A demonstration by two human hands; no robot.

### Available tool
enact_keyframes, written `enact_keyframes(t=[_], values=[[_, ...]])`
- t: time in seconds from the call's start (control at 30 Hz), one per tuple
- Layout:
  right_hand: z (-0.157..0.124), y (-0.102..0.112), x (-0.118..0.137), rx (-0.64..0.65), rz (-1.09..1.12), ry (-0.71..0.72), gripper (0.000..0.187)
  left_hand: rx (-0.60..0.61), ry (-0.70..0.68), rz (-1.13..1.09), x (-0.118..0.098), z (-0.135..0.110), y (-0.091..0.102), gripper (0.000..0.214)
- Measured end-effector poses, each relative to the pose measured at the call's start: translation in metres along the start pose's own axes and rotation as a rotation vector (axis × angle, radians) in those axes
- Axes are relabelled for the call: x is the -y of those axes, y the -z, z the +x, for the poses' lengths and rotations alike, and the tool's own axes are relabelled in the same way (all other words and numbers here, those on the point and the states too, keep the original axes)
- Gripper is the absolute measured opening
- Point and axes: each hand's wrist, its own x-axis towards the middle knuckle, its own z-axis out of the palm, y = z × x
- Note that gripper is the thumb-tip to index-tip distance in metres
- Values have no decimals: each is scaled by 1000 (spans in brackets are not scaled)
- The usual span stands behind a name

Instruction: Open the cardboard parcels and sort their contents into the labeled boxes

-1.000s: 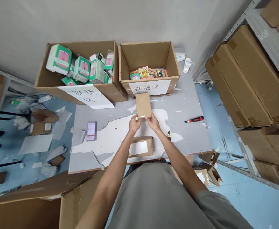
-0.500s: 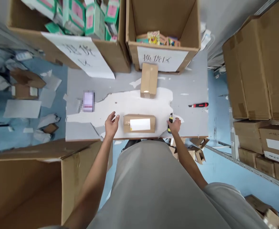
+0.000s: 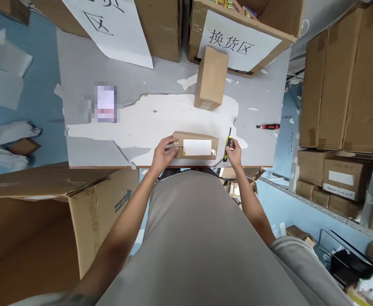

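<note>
A small cardboard box with a white label on top lies near the table's front edge. My left hand holds its left end, the fingers over the top edge and side. To the right of the box, my right hand has its fingers closed on a black and yellow utility knife. The knife's tip points away from me, and the knife is apart from the box. Part of its handle is hidden by the fingers.
Another cardboard box stands farther back, before a large open carton with a handwritten sign. A red and black utility knife lies at the right. On the left is a blurred phone-like item. A big open carton stands at the lower left.
My left hand has moved right and taken hold of the labelled box. My right hand has closed on the yellow knife. The view has shifted, showing less of the back cartons.
</note>
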Motion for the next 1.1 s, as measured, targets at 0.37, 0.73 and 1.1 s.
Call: enact_keyframes(t=[0.37, 0.73, 1.1], values=[[-57, -16, 116, 466, -403, 388, 45, 221, -51, 13, 27, 21, 18, 44], [-68, -48, 212, 684, -1129, 478, 46, 296, -124, -28, 43, 26, 15, 51], [-81, -48, 239, 727, -1338, 451, 50, 286, -166, -51, 54, 29, 9, 52]])
